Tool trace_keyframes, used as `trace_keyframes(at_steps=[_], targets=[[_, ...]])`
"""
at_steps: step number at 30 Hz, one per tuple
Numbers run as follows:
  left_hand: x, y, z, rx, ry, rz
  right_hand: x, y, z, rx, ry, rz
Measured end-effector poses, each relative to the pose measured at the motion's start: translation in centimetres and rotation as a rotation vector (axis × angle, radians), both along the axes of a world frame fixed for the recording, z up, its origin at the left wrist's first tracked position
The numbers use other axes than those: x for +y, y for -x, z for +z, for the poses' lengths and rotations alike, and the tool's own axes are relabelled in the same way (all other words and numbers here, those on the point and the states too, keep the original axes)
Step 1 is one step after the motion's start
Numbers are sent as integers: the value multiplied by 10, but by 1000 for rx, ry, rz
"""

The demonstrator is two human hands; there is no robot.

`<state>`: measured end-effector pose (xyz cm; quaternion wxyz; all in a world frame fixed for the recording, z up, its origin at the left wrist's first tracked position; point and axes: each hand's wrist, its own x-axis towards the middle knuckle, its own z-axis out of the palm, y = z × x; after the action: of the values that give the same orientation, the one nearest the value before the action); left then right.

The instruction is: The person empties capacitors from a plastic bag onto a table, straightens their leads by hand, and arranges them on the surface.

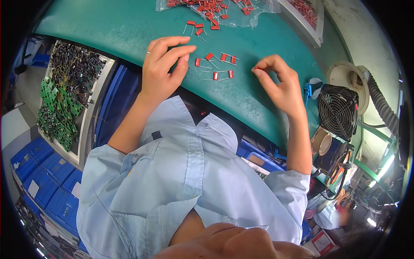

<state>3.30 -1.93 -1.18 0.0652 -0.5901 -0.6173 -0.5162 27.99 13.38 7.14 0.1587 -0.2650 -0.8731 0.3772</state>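
My left hand [163, 69] hovers over the near edge of the green mat [129, 30], fingers apart and holding nothing. To its right lie several red capacitors [215, 76] with long wire leads, some set in pairs. My right hand [280, 82] is closed in a pinch, with a bit of a small red part [257, 68] showing between thumb and fingertip; it looks like another red capacitor, mostly hidden. Beyond my left hand, a few loose red capacitors [199, 32] rest on the mat.
A clear plastic bag [263, 11] spills red capacitors at the far edge, beside a white-framed tray [319, 32]. At right stand a black fan [338, 111] and a ribbed hose [381, 101]. Left is a tray of green circuit boards [60, 112], with blue bins [45, 190] below.
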Motion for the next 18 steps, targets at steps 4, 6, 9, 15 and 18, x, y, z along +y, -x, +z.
trace_keyframes(at_steps=[4, 6, 9, 15, 18], targets=[[-1, -1, 2, -27, 16, -22, 0, -6, -5, 78, 71, -51], [-3, -3, 12, -47, 39, -69, -3, -5, 2, 79, 92, 1], [-6, -22, 47, -67, 102, -196, -7, -2, 15, 56, 99, 231], [12, -50, 58, -166, 376, -482, -25, -3, 12, 210, 398, 124], [13, -58, 53, -312, 337, -499, -27, -6, 9, 302, 643, -47]])
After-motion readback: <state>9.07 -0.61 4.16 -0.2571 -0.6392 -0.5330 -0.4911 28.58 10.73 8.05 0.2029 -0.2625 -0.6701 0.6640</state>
